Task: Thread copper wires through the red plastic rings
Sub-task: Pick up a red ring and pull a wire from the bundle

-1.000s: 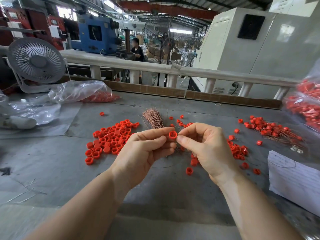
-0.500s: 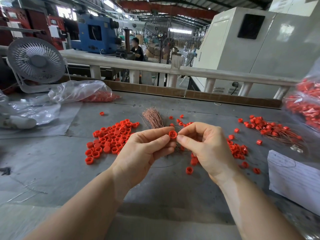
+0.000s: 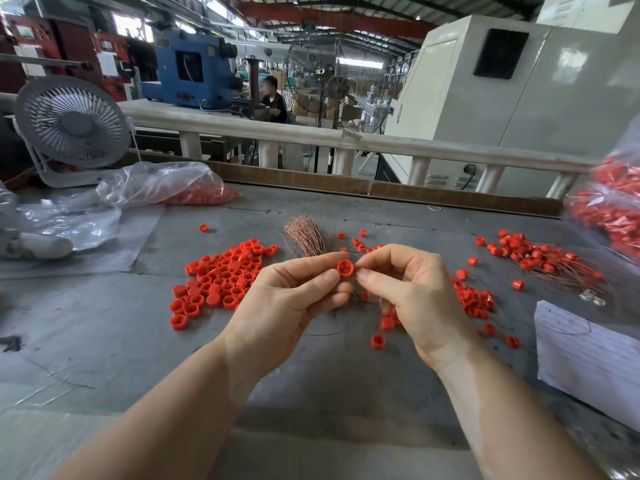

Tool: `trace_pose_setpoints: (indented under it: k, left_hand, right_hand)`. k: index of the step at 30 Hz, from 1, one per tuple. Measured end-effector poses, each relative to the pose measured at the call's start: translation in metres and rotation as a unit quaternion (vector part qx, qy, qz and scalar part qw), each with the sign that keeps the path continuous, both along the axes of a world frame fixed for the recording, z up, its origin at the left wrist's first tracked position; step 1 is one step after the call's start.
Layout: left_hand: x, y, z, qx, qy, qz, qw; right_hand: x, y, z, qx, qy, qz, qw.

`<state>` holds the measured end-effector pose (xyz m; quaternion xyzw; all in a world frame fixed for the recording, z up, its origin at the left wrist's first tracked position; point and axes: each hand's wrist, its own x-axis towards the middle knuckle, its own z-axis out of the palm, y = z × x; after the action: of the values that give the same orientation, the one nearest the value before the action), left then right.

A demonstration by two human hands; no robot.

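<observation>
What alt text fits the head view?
Left hand pinches a red ring while the right hand pinches beside it, above a grey table strewn with loose red rings and a copper wire bundle.

I see bare table (image 3: 104,341) near me and to the near left; farther out, a ring pile (image 3: 221,275) blocks the left, scattered rings (image 3: 474,299) and paper (image 3: 588,355) crowd the right, a wire bundle (image 3: 306,235) sits beyond.

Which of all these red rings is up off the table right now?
The red ring pinched between both hands' fingertips; every other one lies on the table or in bags.
</observation>
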<state>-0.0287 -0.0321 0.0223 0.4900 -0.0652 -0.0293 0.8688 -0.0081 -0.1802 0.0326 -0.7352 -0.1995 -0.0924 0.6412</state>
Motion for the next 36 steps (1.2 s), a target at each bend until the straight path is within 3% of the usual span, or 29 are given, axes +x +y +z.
trace_pose_setpoints:
  k: [36]
  left_hand:
    - [-0.0003,-0.0014,0.0000,-0.024,0.002,-0.045,0.999]
  right_hand:
    - [-0.0013,-0.0025,0.0001,0.038,0.048,0.013,0.998]
